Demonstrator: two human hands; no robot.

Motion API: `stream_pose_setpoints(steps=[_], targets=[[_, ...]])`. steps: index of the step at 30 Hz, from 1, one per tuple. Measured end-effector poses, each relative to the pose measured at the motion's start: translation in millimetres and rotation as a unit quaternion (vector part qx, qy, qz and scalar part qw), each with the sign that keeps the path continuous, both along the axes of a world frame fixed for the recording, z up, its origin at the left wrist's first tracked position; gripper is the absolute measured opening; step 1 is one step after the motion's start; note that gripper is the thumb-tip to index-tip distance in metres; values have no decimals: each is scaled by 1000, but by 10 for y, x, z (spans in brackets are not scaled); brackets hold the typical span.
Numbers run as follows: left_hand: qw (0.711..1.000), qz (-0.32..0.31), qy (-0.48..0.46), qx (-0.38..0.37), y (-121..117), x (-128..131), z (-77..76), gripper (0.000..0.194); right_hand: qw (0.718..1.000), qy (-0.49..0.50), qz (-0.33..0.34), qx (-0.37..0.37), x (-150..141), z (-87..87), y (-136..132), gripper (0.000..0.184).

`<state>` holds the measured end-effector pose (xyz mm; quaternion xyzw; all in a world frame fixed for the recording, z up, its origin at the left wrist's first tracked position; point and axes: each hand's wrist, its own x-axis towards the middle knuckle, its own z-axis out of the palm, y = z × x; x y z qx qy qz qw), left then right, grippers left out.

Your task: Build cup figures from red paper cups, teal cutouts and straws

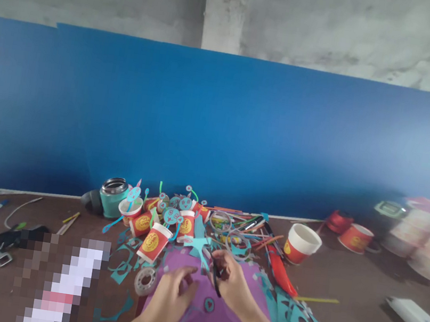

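Observation:
My right hand is closed around a dark pair of scissors, just above a purple sheet. Beyond it lies a cut light-blue paper scrap. My left hand hovers over the sheet's left part, fingers loosely bent and thumb apart, with nothing visible in it. Between the hands, a small blue paper disc with a dark mark rests on the sheet. A roll of clear tape is left of my left hand. Behind are several paper cups with blue paper faces.
Blue paper offcuts lie on the right. Straws, pens and tape rings are heaped behind my right hand, near a red pouch and a white-and-red cup. A teal flask stands left, before a blue partition.

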<state>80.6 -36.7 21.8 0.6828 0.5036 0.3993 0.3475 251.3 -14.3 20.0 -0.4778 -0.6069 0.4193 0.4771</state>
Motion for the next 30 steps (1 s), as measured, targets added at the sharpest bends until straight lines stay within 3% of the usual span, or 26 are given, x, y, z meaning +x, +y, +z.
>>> stream_pose_setpoints(steps=[7,11,15,20,24,30], targets=[[959,24,-223,-173,165,176,220,26,987,149,22,-63,-36,167,-48,38],[934,84,-322,-129,312,298,302,32,984,164,33,-62,-61,154,-73,39],[914,147,-370,-80,399,394,276,35,983,146,101,-54,-140,49,-72,45],[894,105,-416,-131,395,423,189,38,986,133,86,-57,-223,-20,-42,45],[889,105,-430,-114,416,423,134,37,984,117,123,-54,-209,-25,-3,48],[893,99,-426,-107,400,450,105,34,984,132,115,-17,-182,-27,-8,44]])
